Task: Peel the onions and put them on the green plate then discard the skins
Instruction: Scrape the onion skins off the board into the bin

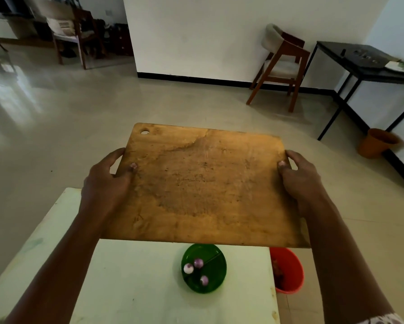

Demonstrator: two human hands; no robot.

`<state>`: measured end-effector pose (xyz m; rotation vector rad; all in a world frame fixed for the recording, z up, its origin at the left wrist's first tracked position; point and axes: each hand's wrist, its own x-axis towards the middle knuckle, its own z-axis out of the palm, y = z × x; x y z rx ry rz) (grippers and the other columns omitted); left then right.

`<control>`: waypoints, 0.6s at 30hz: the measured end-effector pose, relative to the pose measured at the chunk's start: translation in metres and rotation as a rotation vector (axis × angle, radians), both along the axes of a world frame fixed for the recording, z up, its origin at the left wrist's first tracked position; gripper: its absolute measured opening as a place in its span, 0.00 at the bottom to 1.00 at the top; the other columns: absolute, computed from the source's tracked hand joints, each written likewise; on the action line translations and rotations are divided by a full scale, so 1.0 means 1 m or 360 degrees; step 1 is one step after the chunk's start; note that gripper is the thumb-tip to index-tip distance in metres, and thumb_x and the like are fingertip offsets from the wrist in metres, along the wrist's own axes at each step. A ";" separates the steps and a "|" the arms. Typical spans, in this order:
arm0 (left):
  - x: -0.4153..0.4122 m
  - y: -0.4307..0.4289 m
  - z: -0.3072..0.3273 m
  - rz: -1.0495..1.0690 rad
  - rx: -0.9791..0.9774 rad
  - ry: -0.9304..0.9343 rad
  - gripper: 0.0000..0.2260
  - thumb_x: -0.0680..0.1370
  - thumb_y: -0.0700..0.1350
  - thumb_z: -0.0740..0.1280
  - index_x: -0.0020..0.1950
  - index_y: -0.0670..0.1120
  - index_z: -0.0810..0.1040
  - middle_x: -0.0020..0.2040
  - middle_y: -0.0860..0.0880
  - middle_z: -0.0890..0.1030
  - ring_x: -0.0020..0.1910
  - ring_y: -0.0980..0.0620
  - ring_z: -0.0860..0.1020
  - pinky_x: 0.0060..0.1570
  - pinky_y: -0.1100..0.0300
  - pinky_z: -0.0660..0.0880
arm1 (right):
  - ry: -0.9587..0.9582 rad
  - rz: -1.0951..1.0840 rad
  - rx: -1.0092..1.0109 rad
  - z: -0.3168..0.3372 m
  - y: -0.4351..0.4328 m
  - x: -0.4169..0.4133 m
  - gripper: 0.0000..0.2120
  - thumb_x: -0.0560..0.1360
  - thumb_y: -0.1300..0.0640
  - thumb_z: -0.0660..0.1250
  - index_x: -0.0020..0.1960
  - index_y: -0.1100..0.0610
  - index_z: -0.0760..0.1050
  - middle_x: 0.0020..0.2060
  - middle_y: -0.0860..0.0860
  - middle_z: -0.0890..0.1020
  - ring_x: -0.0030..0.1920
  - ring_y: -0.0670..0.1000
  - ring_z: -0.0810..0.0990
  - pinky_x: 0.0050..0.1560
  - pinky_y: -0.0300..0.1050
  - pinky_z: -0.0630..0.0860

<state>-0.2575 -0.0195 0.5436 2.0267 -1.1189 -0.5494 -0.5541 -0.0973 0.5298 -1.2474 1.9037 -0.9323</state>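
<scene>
Three peeled onions [198,263] sat on the green plate [216,285] at 6 o'clock, skins seemingly in the red bin [293,260] at 5. The left hand [107,181] and right hand [301,181] gripped the sides of the bare cutting board [203,183]; little seemed left

Green plate [216,272]: round, glossy, lying flat, thin line across it. Three peeled onions [198,263]: small, purple-white, on plate's left half, two close together, third nearer. Skins [278,270]: reddish scraps in red bin [292,260], just right of plate.
</scene>
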 end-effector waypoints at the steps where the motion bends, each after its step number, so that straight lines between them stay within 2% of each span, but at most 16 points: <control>1: 0.003 0.001 0.000 0.0014 0.0005 0.0000 0.22 0.79 0.53 0.63 0.73 0.52 0.67 0.68 0.42 0.73 0.62 0.38 0.74 0.63 0.38 0.68 | -0.0002 0.0013 0.0001 0.001 0.000 0.004 0.21 0.82 0.51 0.59 0.74 0.45 0.63 0.74 0.52 0.64 0.70 0.60 0.67 0.66 0.58 0.69; 8: 0.025 0.005 -0.011 0.0070 -0.0007 0.0087 0.23 0.78 0.53 0.63 0.73 0.53 0.67 0.70 0.43 0.71 0.62 0.37 0.74 0.62 0.36 0.68 | 0.0032 0.0073 0.0020 -0.001 -0.003 0.030 0.21 0.82 0.51 0.59 0.74 0.45 0.62 0.75 0.52 0.63 0.71 0.60 0.65 0.68 0.59 0.67; 14: 0.068 -0.009 -0.023 0.0033 -0.0024 0.0102 0.23 0.78 0.53 0.63 0.73 0.52 0.67 0.69 0.43 0.72 0.61 0.38 0.74 0.62 0.38 0.69 | 0.0065 0.0077 0.0047 -0.013 -0.006 0.074 0.22 0.82 0.52 0.58 0.76 0.47 0.61 0.76 0.52 0.61 0.72 0.60 0.64 0.70 0.60 0.65; 16: 0.086 -0.016 -0.028 0.0020 -0.0022 0.0100 0.22 0.78 0.53 0.63 0.72 0.51 0.68 0.67 0.43 0.74 0.60 0.38 0.75 0.61 0.38 0.70 | 0.0051 0.0025 0.0064 -0.018 -0.009 0.092 0.22 0.82 0.52 0.58 0.75 0.47 0.61 0.75 0.52 0.62 0.71 0.60 0.65 0.68 0.58 0.66; 18: 0.108 -0.025 -0.037 0.0011 -0.0035 0.0098 0.21 0.78 0.53 0.64 0.70 0.50 0.70 0.64 0.43 0.76 0.57 0.39 0.77 0.59 0.37 0.71 | 0.0032 -0.0050 0.0079 -0.029 -0.012 0.112 0.20 0.82 0.51 0.58 0.74 0.48 0.62 0.72 0.53 0.66 0.67 0.58 0.69 0.61 0.54 0.70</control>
